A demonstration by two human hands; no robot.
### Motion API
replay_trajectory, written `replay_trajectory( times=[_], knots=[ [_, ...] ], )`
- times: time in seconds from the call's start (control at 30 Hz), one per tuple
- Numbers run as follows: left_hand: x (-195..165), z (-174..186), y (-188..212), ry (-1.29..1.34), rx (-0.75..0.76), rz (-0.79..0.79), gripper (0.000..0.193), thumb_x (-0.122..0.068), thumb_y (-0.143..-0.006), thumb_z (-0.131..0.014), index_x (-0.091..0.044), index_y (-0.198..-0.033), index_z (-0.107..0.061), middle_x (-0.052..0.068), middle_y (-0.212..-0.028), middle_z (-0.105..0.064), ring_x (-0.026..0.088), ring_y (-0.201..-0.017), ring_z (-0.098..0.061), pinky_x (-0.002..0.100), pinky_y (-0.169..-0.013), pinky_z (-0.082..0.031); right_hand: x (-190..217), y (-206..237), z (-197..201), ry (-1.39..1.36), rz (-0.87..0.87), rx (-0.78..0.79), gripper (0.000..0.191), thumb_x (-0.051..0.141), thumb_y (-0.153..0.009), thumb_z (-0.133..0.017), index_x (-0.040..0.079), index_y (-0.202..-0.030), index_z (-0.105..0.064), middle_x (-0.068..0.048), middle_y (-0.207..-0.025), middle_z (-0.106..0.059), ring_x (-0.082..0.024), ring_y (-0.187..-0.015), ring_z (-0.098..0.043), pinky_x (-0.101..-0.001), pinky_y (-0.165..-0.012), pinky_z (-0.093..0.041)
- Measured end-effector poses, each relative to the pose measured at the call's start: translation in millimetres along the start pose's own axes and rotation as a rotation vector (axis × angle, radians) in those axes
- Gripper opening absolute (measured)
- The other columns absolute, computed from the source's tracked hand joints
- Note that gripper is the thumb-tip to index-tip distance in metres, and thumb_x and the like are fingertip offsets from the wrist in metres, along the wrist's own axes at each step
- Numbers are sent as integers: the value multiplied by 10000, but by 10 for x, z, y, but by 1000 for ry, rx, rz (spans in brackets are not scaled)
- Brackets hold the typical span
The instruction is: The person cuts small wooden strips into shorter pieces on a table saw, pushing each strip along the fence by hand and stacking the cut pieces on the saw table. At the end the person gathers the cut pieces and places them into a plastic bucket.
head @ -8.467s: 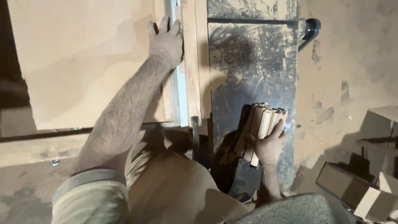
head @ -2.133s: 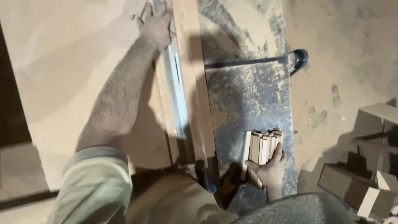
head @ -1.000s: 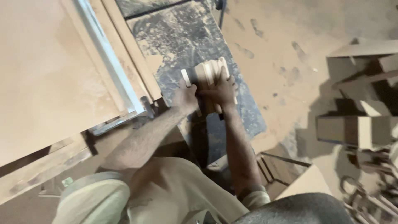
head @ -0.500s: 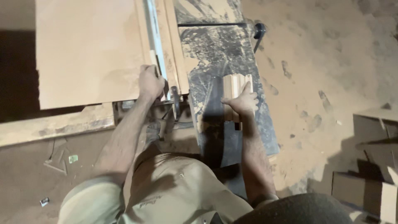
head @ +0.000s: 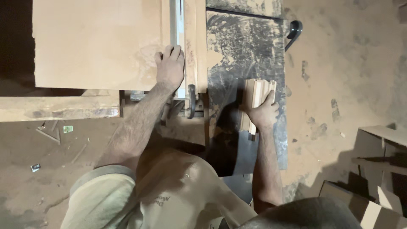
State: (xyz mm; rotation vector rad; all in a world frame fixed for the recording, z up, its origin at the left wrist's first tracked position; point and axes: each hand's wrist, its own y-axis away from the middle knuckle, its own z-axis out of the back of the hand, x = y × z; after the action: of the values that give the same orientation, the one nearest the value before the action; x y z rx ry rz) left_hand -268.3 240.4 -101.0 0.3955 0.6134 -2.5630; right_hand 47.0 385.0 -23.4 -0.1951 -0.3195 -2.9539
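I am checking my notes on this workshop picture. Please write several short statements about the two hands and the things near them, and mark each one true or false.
1. The right hand holds a bundle of short wooden strips. True.
2. The left hand holds a hammer. False: it rests flat on the large board beside the metal rail.
3. The bundle is over the dusty dark table top. True.
4. The boxes stand left of the person. False: they are at the right.
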Motion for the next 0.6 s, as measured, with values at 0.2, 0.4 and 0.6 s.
replay_trajectory(
  times=[0.2,0.4,0.6],
  knots=[
    [247,-223,-503,-55,-23,-20,328,-84,-924,-546,28,-1209,-663,118,-1384,-536,299,-1346,-411,607,-1055,-304,-90,-45,-47,-32,64,-16,1424,605,-571,-954,126,-1638,-143,-319,-1508,-359,-515,-1365,-387,-587,-1097,-385],
    [443,-364,-1068,-51,37,-2,306,-60,-940,-538,39,-1205,-657,105,-1269,-527,288,-1331,-414,595,-1086,-306,-106,-50,-58,-43,8,27,1437,513,-531,-985,124,-1636,-153,-310,-1541,-319,-522,-1394,-340,-581,-1103,-375],
    [704,-467,-1558,-36,-43,-67,298,-73,-959,-550,40,-1216,-653,117,-1262,-523,305,-1349,-419,593,-1082,-311,-87,19,-49,-23,44,-1,1424,501,-542,-977,79,-1639,-173,-323,-1534,-342,-520,-1405,-354,-594,-1134,-353]
  ],
)
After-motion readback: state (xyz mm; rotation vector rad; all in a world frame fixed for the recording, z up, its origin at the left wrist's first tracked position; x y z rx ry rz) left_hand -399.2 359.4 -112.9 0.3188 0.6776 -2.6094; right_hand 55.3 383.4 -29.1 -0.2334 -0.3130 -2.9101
